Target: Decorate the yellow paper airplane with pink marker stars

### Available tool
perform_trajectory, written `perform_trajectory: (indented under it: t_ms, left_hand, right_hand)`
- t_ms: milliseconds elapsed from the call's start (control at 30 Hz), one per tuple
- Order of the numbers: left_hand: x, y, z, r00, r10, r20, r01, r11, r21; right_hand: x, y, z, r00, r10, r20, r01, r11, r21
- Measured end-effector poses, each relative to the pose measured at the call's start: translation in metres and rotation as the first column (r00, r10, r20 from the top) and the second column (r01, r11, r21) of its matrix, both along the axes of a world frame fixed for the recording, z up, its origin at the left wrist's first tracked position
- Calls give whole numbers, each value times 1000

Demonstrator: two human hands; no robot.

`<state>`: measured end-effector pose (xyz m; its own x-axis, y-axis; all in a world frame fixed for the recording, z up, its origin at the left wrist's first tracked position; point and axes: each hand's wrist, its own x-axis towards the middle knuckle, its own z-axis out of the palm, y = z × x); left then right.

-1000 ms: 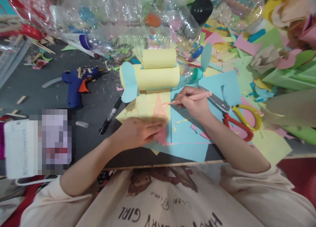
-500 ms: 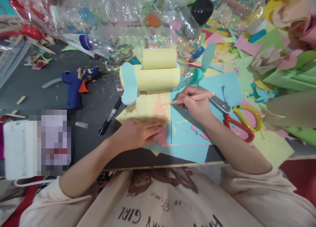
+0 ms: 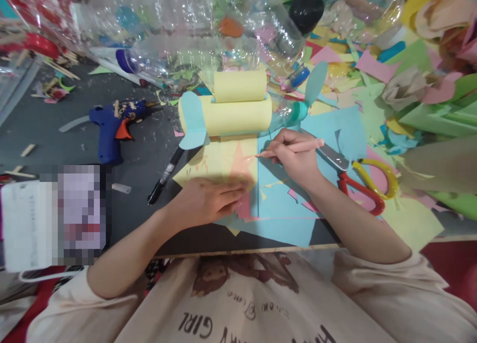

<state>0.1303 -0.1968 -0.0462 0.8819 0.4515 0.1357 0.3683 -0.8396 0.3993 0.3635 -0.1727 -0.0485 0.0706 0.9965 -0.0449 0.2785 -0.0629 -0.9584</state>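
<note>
In my right hand (image 3: 294, 156) is a pink pen (image 3: 307, 145), its tip at the right side of an orange paper star (image 3: 238, 159). My left hand (image 3: 208, 201) lies flat with fingers stretched over the star's lower part. Beneath the star are yellow paper (image 3: 199, 166) and pink paper (image 3: 244, 206). Just beyond stands a bottle wrapped in yellow paper (image 3: 231, 117), with a light blue paper piece (image 3: 193, 119) on its left end and a green cap (image 3: 299, 112) at the right. Blue paper (image 3: 286, 184) lies under my right hand.
Red-and-yellow-handled scissors (image 3: 343, 171) lie right of my right hand. A blue glue gun (image 3: 112, 127) and a black marker (image 3: 166, 176) are on the left. Clear plastic bottles (image 3: 179, 20) and coloured paper scraps (image 3: 378, 67) crowd the back. A white device (image 3: 28, 226) sits at the left edge.
Both hands and the pen hold nearly the same place. The objects on the left have shifted slightly leftward in the view.
</note>
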Motion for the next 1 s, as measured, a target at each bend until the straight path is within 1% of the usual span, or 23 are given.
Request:
perform_trajectory:
  t_ms: [100, 233, 467, 600, 700, 800, 900, 1000]
  left_hand:
    - [0, -1, -1, 1000, 7, -10, -7, 1000, 0]
    - [0, -1, -1, 1000, 19, -10, -19, 1000, 16]
    - [0, -1, -1, 999, 4, 33, -5, 1000, 24]
    - [1, -1, -1, 999, 14, 49, -15, 999, 29]
    - [1, -1, 0, 999, 22, 50, -24, 999, 38]
    - [1, -1, -2, 999, 18, 34, -19, 999, 35]
    - [1, -3, -3, 1000, 19, 19, -19, 999, 29]
    - [1, -3, -4, 999, 23, 46, -25, 999, 40]
  right_hand:
    - [1, 0, -1, 1000, 13, -22, -13, 1000, 3]
    - [3, 1, -4, 996, -42, -75, 45, 998, 33]
    - [-1, 0, -1, 1000, -19, 10, 19, 1000, 21]
    - [-3, -2, 0, 999, 24, 48, -25, 999, 22]
    - [-1, -2, -2, 999, 33, 20, -33, 999, 42]
    - [4, -1, -4, 998, 19, -55, -14, 996, 85]
    - [5, 1, -6, 994, 44, -98, -32, 992, 119]
    - [2, 1, -4, 991, 124, -51, -115, 980, 160]
